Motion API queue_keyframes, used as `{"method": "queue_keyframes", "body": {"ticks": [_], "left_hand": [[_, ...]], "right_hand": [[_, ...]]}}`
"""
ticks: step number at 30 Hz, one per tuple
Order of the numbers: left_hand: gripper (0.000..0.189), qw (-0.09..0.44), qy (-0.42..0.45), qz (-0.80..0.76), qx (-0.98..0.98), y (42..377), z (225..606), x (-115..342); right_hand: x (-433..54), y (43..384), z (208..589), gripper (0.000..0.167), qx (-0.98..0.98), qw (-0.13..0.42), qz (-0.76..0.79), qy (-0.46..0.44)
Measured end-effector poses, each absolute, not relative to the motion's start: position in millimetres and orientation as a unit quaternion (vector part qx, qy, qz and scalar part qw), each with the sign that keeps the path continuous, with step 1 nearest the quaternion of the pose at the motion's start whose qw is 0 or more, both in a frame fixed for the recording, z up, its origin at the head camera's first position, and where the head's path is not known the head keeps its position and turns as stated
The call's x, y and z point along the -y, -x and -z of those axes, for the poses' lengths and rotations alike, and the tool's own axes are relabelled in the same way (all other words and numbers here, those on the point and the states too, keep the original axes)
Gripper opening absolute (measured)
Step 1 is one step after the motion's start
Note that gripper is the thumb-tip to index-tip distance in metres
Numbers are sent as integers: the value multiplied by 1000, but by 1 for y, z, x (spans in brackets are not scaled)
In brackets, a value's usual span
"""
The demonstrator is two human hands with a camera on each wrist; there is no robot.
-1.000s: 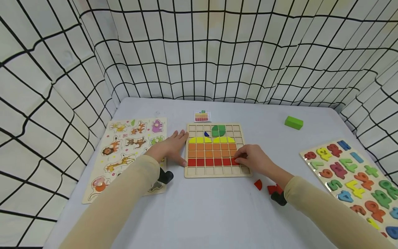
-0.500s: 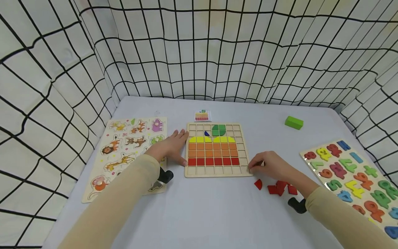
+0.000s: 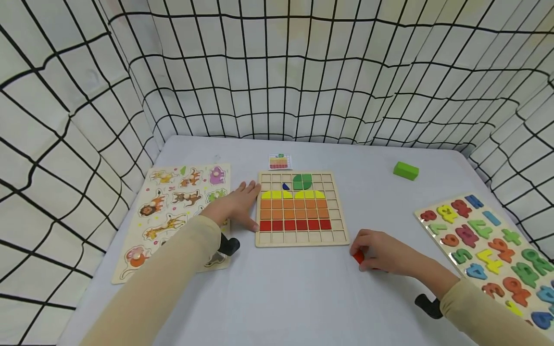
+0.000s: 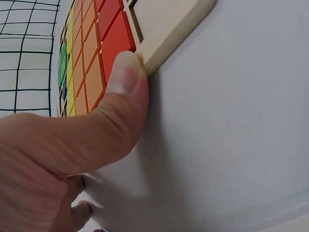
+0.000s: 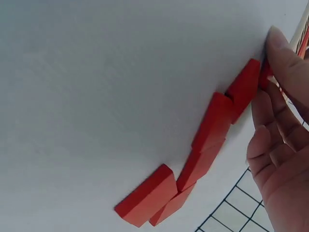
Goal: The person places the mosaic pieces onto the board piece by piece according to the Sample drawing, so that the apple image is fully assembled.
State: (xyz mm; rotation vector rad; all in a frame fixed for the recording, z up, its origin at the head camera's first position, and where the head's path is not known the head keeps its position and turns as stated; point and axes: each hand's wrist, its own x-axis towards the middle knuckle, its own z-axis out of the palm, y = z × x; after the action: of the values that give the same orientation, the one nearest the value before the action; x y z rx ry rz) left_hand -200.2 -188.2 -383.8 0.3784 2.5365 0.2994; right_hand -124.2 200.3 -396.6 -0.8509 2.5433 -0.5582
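Note:
A wooden grid board lies mid-table, its cells holding rows of red, orange and yellow blocks with a green leaf shape above. My left hand rests at the board's left side with fingers spread; in the left wrist view its thumb presses the edge beside a red block. Just off the board's front right corner, my right hand pinches a red quarter-round block between thumb and fingers, low over the table. Several loose red blocks lie beside that hand, mostly hidden by it in the head view.
A small picture card lies behind the board. To the left is an animal puzzle, partly under the left arm; to the right, a number puzzle. A green block stands at the back right. Black netting surrounds the table.
My right hand has moved from the board's red row, past its right edge, to the loose red blocks and taken hold of the quarter-round one. The left hand has stayed in place.

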Motion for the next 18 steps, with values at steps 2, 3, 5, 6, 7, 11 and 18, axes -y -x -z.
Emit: {"method": "queue_keyframes", "body": {"ticks": [2,3,5,6,7,11,18], "left_hand": [[120,276,-140,-112,-944,200,383,188],[120,276,-140,-111,-944,200,383,188],[120,276,-141,-110,-944,199,382,188],[120,275,-141,-109,-945,199,382,188],[120,275,-141,-108,-945,199,382,188],[120,274,-141,-106,-945,200,381,187],[119,276,-139,-106,-945,197,379,187]], "right_hand": [[-199,123,396,21,-914,185,187,310],[-199,123,396,18,-915,175,184,313],[-199,123,397,15,-919,156,178,317],[-199,123,397,13,-920,147,176,317],[-199,123,397,13,-922,139,176,316],[-195,126,397,13,-924,122,220,287],[-173,137,396,19,-895,146,365,212]]}}
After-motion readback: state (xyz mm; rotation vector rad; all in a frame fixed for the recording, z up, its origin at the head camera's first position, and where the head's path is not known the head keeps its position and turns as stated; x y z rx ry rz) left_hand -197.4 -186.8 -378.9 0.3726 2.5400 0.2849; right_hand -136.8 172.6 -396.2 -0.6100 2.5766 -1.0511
